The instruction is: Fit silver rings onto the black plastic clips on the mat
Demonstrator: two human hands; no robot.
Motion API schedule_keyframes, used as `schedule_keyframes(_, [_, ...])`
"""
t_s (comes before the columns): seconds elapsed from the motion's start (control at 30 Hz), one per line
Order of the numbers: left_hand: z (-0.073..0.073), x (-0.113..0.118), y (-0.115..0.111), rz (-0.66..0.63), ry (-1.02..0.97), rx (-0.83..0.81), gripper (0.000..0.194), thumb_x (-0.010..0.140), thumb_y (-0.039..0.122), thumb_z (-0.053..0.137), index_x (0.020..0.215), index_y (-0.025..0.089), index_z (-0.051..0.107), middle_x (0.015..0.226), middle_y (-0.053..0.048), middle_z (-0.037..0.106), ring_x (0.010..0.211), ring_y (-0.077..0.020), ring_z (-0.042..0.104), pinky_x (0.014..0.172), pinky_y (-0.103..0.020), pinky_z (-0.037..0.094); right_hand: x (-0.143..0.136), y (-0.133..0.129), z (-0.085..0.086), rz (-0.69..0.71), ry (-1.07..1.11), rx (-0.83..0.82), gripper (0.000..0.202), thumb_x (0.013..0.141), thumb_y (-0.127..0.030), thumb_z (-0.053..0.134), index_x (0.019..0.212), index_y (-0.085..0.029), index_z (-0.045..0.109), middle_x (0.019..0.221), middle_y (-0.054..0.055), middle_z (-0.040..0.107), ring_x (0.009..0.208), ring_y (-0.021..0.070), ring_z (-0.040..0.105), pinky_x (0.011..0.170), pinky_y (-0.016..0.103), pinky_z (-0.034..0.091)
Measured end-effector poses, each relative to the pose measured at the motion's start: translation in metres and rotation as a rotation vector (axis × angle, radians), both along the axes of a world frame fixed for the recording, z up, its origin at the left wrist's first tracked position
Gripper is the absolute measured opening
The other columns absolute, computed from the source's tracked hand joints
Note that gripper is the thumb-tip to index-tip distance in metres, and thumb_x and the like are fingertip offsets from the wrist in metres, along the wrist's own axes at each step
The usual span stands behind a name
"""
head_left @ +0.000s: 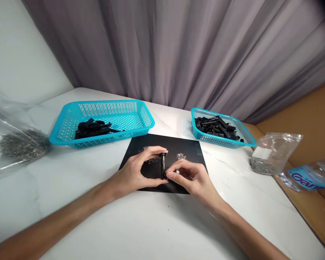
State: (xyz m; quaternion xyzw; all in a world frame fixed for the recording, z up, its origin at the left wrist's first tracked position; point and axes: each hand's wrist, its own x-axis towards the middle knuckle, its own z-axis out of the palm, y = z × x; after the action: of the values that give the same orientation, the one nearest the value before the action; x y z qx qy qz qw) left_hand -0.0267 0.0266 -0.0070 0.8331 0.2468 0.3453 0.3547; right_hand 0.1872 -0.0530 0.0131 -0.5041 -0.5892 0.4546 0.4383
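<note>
Black part (163, 166) mid-work, frame centre — left hand (135, 170) spans, grips its ends; right hand (193, 176) near-pinched at lower end, hold unclear. Similar pieces (93, 128) in left basket (137, 121), right basket (215, 140) — likely midway.

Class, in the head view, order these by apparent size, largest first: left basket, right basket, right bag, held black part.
1. Left basket
2. Right basket and right bag: too alike to rank
3. Held black part: smallest
</note>
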Motion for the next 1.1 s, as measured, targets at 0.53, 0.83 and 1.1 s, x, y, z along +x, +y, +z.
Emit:
schedule_keyframes(0.53, [-0.003,-0.002,-0.006,0.037,0.137,0.114,0.067,0.075,0.023,0.08,0.137,0.027,0.055,0.135,-0.005,0.066,0.126,-0.0294,0.062,0.115,-0.048,0.048,0.005,-0.005,0.005,0.225,-0.352,0.224,0.017,0.1,-0.02,0.061,0.096,-0.024,0.077,0.095,0.001,0.072,0.081,0.0153,0.063,0.069,0.027,0.044])
schedule_keyframes(0.83, [-0.006,0.002,-0.012,-0.008,0.134,0.217,0.06,0.079,0.015,0.069,0.137,0.021,0.054,0.132,-0.011,0.067,0.127,-0.0296,0.061,0.112,-0.049,0.05,0.005,0.005,-0.011,0.138,-0.351,0.077,0.007,0.087,-0.031,0.078,0.083,-0.026,0.081,0.083,-0.001,0.076,0.066,0.0139,0.057,0.059,0.027,0.039])
schedule_keyframes(1.1, [-0.003,0.005,-0.013,0.014,0.153,0.163,0.06,0.075,0.015,0.069,0.133,0.022,0.057,0.131,-0.009,0.068,0.127,-0.0305,0.061,0.113,-0.049,0.049,0.002,0.006,-0.014,0.085,-0.328,0.021,0.014,0.084,-0.037,0.08,0.078,-0.024,0.08,0.079,0.0,0.074,0.063,0.0139,0.055,0.057,0.027,0.04])
